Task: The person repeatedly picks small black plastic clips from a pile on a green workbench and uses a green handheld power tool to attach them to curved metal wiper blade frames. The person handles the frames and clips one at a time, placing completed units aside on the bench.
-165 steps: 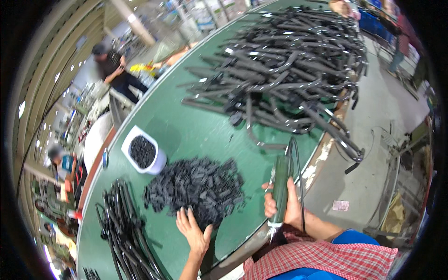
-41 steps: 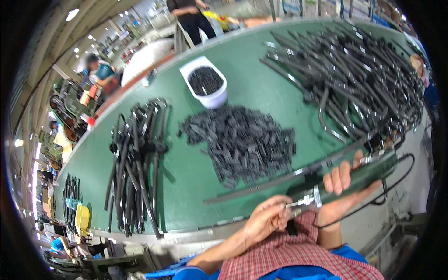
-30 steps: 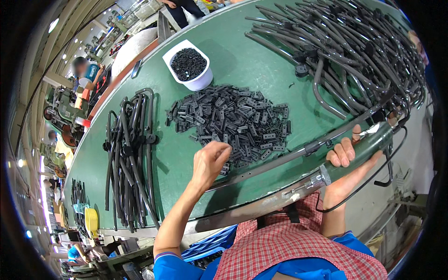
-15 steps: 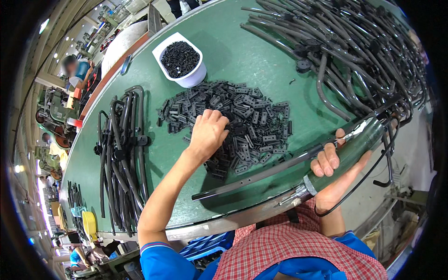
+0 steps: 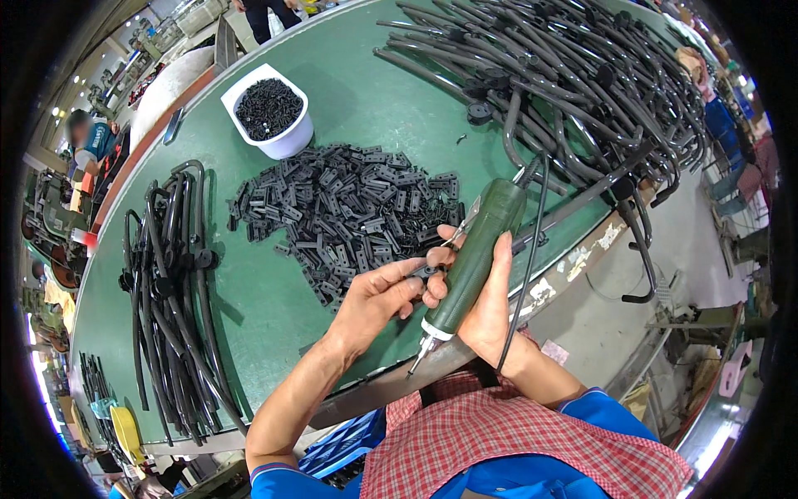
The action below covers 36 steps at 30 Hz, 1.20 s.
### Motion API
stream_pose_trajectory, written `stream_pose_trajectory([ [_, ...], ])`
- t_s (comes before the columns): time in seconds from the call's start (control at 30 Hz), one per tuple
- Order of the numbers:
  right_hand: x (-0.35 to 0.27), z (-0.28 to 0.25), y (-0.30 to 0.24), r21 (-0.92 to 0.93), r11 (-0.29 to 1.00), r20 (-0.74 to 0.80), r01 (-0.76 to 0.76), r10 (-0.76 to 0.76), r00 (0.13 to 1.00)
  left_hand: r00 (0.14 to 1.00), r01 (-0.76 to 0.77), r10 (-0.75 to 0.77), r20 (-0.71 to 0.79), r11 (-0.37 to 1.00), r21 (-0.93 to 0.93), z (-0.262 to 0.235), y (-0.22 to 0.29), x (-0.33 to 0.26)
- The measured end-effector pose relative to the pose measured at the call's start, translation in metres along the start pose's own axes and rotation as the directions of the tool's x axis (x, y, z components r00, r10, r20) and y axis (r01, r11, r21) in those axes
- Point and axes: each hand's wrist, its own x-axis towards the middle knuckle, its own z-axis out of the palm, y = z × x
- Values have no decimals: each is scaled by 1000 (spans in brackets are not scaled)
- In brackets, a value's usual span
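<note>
My right hand (image 5: 490, 312) is wrapped round a green electric screwdriver (image 5: 480, 258), its bit pointing down and left over the table's front edge. A thin metal tool lies along the screwdriver at my right fingers. My left hand (image 5: 372, 299) is closed in a pinch beside those fingers. A small dark piece shows between the fingertips, too covered to name. Behind the screwdriver runs a black metal tube (image 5: 594, 193); its near part is hidden by the screwdriver and my hands. Just beyond my left hand spreads a pile of small black plastic clips (image 5: 349, 204).
A white tub (image 5: 293, 137) of black screws (image 5: 268, 110) stands behind the pile. Bent black tubes lie in a bundle (image 5: 170, 283) at left and a large heap (image 5: 573, 83) at far right. A black cable (image 5: 528, 266) hangs from the screwdriver. People work beyond the table.
My left hand has come from the clip pile to the fingers of my right hand. The screwdriver has swung more upright. The whole view has shifted.
</note>
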Motion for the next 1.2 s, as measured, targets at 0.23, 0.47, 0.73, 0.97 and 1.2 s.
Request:
stream_pose_trajectory([
  [0.23, -11, 7, 3, 38, 997, 19, -62, 61, 998, 936, -324, 341, 89, 736, 595, -6, -1, -19],
  [0.47, -11, 4, 10, 50, 992, 93, -120, 115, 989, 989, 22, -21, 143, 1000, -8, -18, 3, -27],
  [0.73, -10, 2, 15, 41, 983, 63, -177, 175, 983, 981, -150, 193, -7, 784, 603, -11, 6, -42],
  [0.97, -10, -1, 8, 60, 980, 44, -192, 189, 981, 837, -225, 517, -179, 623, 749, -41, -25, -55],
  [1.2, -5, 14, -12, -14, 1000, 180, 16, -13, 984, 838, -339, 545, 24, 486, 805, -33, -71, -33],
])
